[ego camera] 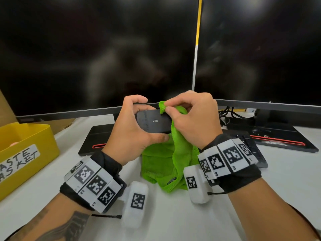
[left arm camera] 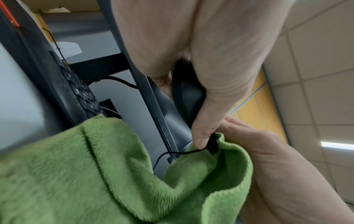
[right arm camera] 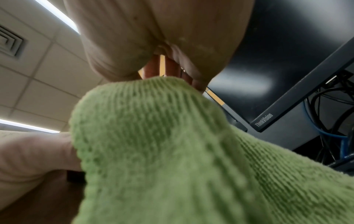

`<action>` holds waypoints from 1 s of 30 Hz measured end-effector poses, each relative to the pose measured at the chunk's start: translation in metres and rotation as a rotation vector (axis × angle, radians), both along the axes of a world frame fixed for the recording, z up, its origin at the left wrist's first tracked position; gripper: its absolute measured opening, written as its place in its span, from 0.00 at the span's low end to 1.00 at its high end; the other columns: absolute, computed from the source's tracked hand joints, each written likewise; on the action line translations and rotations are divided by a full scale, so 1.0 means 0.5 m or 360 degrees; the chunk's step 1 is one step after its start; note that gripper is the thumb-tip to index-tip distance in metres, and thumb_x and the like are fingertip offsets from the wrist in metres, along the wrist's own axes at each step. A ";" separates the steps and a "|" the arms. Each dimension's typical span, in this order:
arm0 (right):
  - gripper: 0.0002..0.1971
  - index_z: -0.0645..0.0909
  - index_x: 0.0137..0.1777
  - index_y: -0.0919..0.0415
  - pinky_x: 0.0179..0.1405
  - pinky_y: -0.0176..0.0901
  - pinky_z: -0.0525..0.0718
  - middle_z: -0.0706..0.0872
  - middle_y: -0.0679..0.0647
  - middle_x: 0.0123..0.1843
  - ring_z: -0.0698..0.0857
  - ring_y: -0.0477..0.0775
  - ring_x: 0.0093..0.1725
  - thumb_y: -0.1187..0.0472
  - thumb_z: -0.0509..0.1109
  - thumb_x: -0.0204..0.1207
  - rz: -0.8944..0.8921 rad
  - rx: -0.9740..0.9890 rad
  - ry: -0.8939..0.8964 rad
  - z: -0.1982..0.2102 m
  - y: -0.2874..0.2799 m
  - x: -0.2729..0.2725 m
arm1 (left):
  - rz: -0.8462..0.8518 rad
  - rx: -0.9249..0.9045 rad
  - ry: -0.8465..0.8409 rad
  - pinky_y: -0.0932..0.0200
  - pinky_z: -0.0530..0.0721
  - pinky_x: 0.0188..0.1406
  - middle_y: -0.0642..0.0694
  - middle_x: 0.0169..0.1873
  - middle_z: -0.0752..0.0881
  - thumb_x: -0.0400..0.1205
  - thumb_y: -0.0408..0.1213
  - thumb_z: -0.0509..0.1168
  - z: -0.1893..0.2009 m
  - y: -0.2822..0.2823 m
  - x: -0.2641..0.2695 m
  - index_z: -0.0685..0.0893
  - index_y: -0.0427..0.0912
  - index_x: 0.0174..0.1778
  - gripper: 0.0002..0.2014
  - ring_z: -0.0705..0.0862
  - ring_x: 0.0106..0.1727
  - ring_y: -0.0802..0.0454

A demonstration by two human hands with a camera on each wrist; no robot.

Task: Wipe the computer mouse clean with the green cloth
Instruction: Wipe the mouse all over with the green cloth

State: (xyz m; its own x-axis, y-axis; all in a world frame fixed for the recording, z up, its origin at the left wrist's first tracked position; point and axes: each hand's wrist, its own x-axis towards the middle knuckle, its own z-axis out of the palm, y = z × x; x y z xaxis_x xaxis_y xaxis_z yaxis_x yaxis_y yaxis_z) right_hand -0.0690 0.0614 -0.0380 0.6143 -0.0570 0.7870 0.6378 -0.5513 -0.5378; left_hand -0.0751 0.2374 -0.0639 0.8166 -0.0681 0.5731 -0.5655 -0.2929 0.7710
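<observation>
My left hand [ego camera: 133, 126] grips a black computer mouse [ego camera: 152, 121] lifted above the desk, its flat underside with the small sensor window turned up toward me. My right hand [ego camera: 189, 117] pinches a bunched fold of the green cloth [ego camera: 165, 162] against the mouse's right end, and the rest of the cloth hangs down to the desk. In the left wrist view the mouse [left arm camera: 188, 97] sits between my fingers with its thin cable trailing, and the cloth [left arm camera: 114, 174] fills the lower part. The right wrist view is mostly cloth [right arm camera: 172, 151].
Two dark monitors [ego camera: 104, 49] stand close behind my hands, their bases [ego camera: 97, 136] on the white desk. A yellow bin [ego camera: 26, 150] with a handwritten label sits at the left. A black keyboard [ego camera: 250, 146] and cables [ego camera: 229, 115] lie at the right.
</observation>
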 end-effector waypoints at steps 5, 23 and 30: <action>0.06 0.95 0.47 0.48 0.56 0.54 0.92 0.93 0.39 0.43 0.91 0.42 0.44 0.57 0.84 0.71 -0.0009 0.0021 0.0170 -0.005 -0.007 0.007 | 0.0075 -0.0033 -0.0010 0.61 0.89 0.60 0.51 0.60 0.90 0.55 0.31 0.93 0.000 0.013 0.003 0.75 0.44 0.71 0.50 0.90 0.59 0.61; 0.04 0.97 0.41 0.54 0.39 0.32 0.76 0.86 0.41 0.35 0.84 0.40 0.34 0.62 0.85 0.67 0.0598 -0.0201 0.0277 -0.013 0.027 -0.010 | 0.0099 0.0058 -0.0038 0.64 0.89 0.46 0.52 0.50 0.93 0.52 0.30 0.90 0.003 0.031 0.009 0.80 0.39 0.66 0.45 0.92 0.46 0.63; 0.06 0.94 0.33 0.51 0.37 0.26 0.75 0.87 0.40 0.29 0.84 0.36 0.31 0.64 0.85 0.67 0.0134 -0.0195 0.0416 -0.014 -0.026 0.015 | 0.0064 -0.0057 -0.0016 0.68 0.89 0.39 0.59 0.42 0.94 0.51 0.23 0.92 0.016 0.026 -0.003 0.82 0.42 0.64 0.44 0.92 0.41 0.66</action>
State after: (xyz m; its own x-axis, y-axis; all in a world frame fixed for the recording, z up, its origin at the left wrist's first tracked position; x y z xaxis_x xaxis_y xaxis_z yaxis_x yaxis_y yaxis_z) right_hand -0.0614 0.0487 -0.0448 0.7954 0.0885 0.5996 0.5330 -0.5730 -0.6225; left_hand -0.0765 0.2502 -0.0558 0.8125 -0.0148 0.5828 -0.5617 -0.2878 0.7757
